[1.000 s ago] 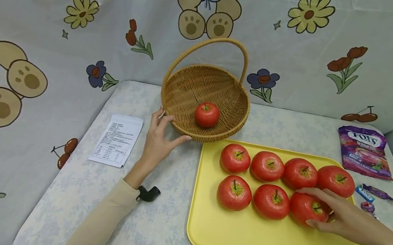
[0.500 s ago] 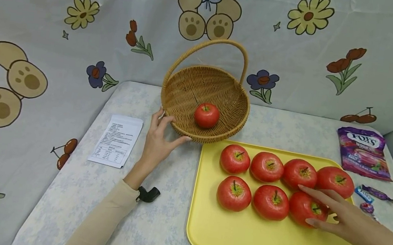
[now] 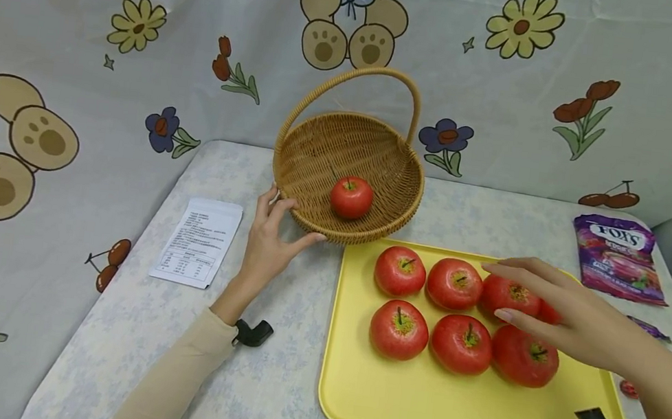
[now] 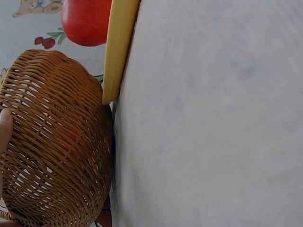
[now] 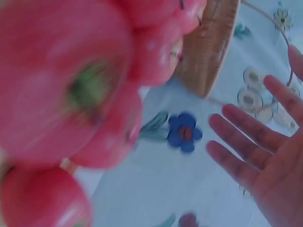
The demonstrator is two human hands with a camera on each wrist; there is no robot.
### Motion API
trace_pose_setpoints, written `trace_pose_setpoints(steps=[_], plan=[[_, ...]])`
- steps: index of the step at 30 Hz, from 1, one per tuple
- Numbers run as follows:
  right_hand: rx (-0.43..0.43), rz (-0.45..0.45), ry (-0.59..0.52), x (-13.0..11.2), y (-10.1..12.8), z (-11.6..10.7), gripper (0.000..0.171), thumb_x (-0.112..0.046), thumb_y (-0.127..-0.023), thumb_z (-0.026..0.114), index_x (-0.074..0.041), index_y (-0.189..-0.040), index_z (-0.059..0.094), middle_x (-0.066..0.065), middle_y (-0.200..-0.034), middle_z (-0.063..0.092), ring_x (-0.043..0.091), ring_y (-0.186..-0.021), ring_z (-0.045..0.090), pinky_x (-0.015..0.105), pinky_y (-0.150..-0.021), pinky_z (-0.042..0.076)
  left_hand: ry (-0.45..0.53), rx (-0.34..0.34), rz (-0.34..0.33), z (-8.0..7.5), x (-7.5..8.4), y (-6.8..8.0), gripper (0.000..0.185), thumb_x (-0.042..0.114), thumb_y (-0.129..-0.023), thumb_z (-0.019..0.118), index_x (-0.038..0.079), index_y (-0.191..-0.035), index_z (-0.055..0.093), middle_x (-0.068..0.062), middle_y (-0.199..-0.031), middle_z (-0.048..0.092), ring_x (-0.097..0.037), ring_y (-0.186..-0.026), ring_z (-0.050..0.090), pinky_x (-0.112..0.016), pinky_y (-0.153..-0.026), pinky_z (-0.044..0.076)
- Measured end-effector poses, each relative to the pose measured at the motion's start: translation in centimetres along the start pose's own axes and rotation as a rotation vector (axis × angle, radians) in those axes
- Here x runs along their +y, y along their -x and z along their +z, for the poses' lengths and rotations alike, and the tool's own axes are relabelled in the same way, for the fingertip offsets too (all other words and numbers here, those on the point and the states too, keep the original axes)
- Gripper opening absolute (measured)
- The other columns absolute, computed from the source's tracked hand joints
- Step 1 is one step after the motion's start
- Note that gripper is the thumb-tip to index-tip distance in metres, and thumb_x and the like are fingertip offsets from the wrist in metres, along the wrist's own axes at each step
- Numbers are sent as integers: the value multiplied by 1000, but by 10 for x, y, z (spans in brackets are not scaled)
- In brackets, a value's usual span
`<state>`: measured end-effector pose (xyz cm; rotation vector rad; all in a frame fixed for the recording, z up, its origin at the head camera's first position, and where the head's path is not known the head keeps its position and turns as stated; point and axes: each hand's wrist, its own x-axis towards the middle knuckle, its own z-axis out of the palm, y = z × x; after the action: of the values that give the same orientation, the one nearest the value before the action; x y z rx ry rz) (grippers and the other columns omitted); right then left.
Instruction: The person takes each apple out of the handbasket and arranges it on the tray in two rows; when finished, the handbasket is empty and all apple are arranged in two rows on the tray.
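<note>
A wicker basket [image 3: 331,143] with a tall arched handle stands at the back, one red apple [image 3: 352,197] inside it. My left hand [image 3: 270,240] holds its near left rim, fingertips at the edge and thumb stretched along the underside. In the left wrist view the woven side [image 4: 52,137] shows a fingertip at its left. On a yellow tray [image 3: 443,412] lie several red apples [image 3: 400,329] in two rows. Over the right end of those rows hovers my right hand [image 3: 573,309], fingers extended and holding nothing, partly hiding the back-row apples. In the right wrist view its fingers [image 5: 246,151] are spread.
A purple candy bag [image 3: 619,259] lies at the back right, with small wrapped candies [image 3: 649,329] beside the tray. On the left is a white printed packet [image 3: 198,242]. A patterned cloth [image 3: 209,8] hangs behind the table.
My right hand has let go of the front-row apple at the right and risen up and away, its fingers straightening. That apple stays on the tray. My left hand keeps its place on the basket.
</note>
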<state>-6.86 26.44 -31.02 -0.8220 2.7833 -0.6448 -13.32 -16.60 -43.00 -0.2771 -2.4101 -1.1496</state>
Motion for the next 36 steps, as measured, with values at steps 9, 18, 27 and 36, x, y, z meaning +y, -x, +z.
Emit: trace_pose_setpoints(steps=[9, 18, 27, 36], plan=[[17, -127, 9, -28, -81, 2, 60, -33, -90, 71, -38, -144, 45, 6, -153, 36, 34, -140, 31, 67, -99, 41, 9, 2, -3, 1, 0, 0, 65, 41, -70, 87, 9, -116, 54, -22, -147, 33, -42, -137, 40, -54, -103, 46], [20, -326, -3, -35, -156, 15, 54, -27, -91, 72, -25, -141, 52, 14, -144, 44, 32, -129, 45, 54, -100, 46, -4, 3, 3, 1, -1, 0, 64, 40, -71, 87, 9, -116, 54, -22, -147, 33, -44, -136, 41, -54, -101, 47], [-43, -392, 27, -36, -221, 42, 47, -25, -92, 70, -10, -135, 57, 23, -138, 46, 39, -123, 50, 54, -101, 45, 0, -1, 14, -1, -2, 0, 63, 41, -71, 86, 11, -117, 54, -22, -149, 32, -43, -136, 42, -54, -99, 49], [-193, -285, 60, -38, -268, 57, 53, -34, -92, 70, -19, -140, 53, 25, -148, 33, 44, -129, 45, 58, -104, 41, 3, -1, 27, 1, -4, -1, 63, 40, -71, 87, 10, -116, 54, -22, -148, 32, -40, -141, 35, -52, -103, 47]])
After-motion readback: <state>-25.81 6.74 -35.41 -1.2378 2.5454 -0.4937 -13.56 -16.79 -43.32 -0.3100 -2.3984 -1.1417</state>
